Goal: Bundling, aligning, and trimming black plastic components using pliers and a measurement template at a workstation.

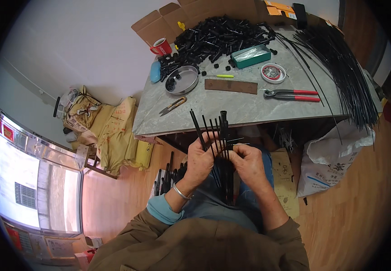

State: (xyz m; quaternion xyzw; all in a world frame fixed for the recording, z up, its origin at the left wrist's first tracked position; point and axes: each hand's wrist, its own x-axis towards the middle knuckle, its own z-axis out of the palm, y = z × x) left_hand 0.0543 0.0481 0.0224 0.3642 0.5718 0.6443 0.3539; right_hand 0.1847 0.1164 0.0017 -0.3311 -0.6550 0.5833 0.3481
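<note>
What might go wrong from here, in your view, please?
The thin black rods fanning up from the left hand could slip apart if its grip loosens. The long black strands hanging past the right edge of the table might slide off. The red mug, close beside the heap of black parts, could be knocked if the heap shifts.

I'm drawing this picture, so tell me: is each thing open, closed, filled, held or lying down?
Bare left hand: closed around thin black rods
Bare right hand: curled, grip unclear
Teal rectangular box: open
Round silver metal dish: open, partly filled
Red-handled metal pincers: lying flat
Shiny red mug: standing
Large white sack: standing
</note>
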